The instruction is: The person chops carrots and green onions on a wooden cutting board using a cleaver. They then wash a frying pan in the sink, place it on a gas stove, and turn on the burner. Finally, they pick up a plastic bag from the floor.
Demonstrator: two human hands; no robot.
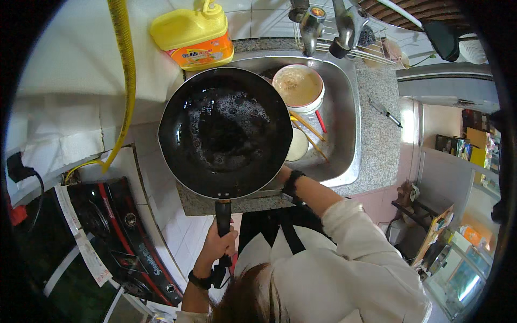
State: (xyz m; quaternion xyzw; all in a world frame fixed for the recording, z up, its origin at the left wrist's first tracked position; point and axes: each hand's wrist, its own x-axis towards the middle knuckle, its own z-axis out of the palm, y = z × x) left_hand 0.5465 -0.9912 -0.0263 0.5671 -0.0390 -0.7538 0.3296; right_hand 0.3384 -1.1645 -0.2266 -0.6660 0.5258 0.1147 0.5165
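A black frying pan with a little foamy liquid in it covers the left part of the steel sink. My left hand is wrapped around its black handle. My right hand reaches to the pan's lower right edge; its fingers are hidden under the pan, so its grip does not show. Right of the pan, a white bowl with a red rim holds cloudy liquid. Below it in the sink lie wooden chopsticks, a red stick-like piece and a pale round item, partly covered by the pan.
A yellow detergent jug stands behind the sink's left side. Faucets and a wire rack rise at the back. A knife-like tool lies on the right granite counter. A gas stove and a yellow hose are at left.
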